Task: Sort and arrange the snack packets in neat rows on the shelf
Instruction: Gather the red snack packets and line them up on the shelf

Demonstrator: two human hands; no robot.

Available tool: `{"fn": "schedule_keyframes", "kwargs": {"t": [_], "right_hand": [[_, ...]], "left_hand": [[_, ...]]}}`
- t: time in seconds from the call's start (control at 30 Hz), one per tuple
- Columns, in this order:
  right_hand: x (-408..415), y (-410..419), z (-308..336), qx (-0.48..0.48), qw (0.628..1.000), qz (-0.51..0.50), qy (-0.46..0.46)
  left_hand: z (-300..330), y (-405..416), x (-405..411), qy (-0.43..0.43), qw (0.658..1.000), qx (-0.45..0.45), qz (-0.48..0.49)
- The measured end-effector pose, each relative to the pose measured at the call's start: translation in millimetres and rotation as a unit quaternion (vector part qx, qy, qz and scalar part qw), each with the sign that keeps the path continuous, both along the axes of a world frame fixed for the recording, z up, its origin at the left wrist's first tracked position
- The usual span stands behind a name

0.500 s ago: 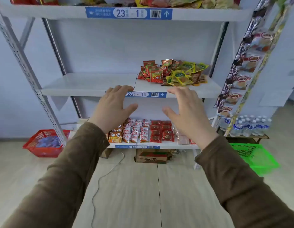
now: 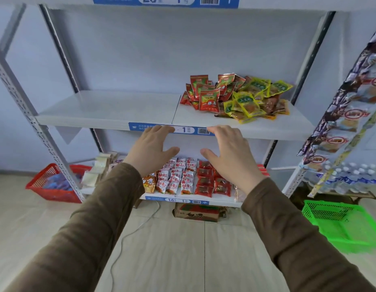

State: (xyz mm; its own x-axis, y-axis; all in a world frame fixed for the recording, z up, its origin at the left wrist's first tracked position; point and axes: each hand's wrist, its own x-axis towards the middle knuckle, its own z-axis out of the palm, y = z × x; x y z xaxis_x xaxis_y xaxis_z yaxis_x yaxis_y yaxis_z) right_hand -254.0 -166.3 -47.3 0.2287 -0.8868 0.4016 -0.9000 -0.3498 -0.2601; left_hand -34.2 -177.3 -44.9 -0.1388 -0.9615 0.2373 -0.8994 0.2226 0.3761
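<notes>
Glossy foil-like snack packets [image 2: 235, 98]; matt painted metal shelf [image 2: 107, 114]; plastic mesh baskets [image 2: 340, 224].

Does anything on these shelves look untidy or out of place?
Yes. On the middle shelf, the red and yellow snack packets lie in a loose heap at the right, overlapping and tilted, while the packets on the lower shelf stand in rows.

Left hand [image 2: 150, 150] and right hand [image 2: 229, 153] outstretched, palms down, fingers relaxed

Blue label [image 2: 184, 130] on the middle shelf [image 2: 107, 114] shows 1; the bottom shelf's label [image 2: 176, 200] seemingly 14 and 1
</notes>
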Motion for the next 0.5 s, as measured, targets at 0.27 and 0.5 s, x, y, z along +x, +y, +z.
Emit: {"fn": "schedule_keyframes", "kwargs": {"t": [0.27,0.5], "right_hand": [[23,-112,-9,0.010,1.000,-0.009,0.004],[32,-191,-18,0.025,0.999,-0.038,-0.002]], "left_hand": [[-13,-111,24,0.004,1.000,0.006,-0.010],[-24,-209,35,0.006,0.999,0.021,-0.039]]}}
